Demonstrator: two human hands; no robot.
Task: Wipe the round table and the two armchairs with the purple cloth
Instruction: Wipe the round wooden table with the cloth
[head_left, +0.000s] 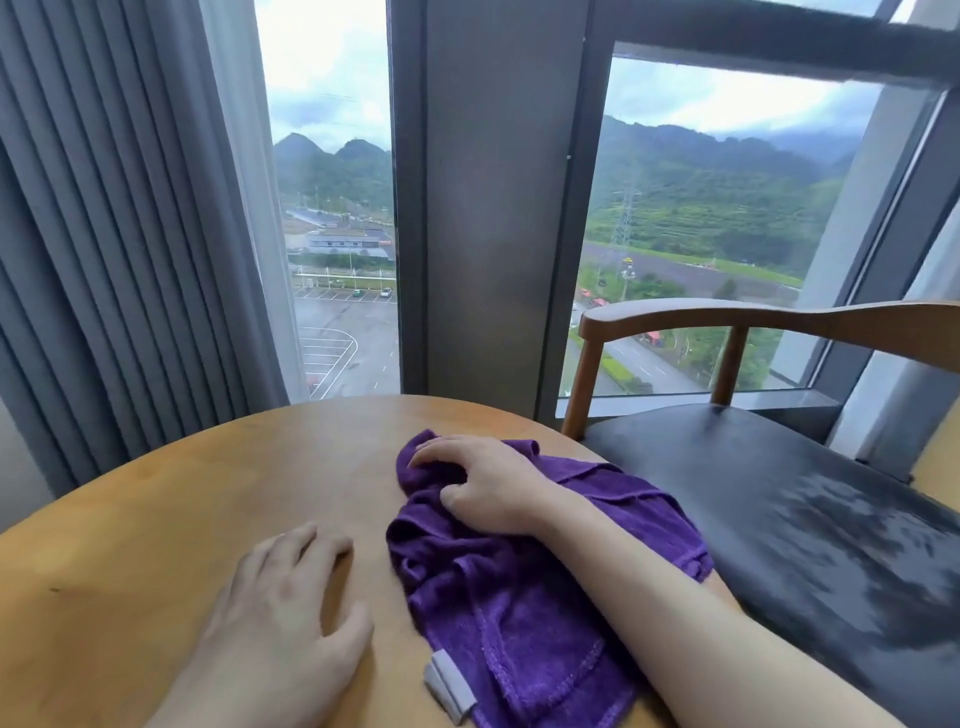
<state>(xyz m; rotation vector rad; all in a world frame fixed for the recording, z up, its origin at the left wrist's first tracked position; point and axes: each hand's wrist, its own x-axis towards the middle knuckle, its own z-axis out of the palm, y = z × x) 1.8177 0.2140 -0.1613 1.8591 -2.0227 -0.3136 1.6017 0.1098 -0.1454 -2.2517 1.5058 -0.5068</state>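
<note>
Lying lengthwise near-to-far under the right hand, purple cloth.

close head view down over round table

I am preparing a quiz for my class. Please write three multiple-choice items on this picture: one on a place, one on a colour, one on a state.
1. Where does the cloth lie?
A. on the round table
B. on the armchair seat
C. on the floor

2. What colour is the cloth?
A. green
B. purple
C. white

3. What does the left hand do?
A. grips the cloth
B. holds the curtain
C. rests flat on the table

Key: 1 A, the cloth lies on the tabletop under the right hand; 2 B, it is plainly purple; 3 C, fingers relaxed on bare wood.
</note>
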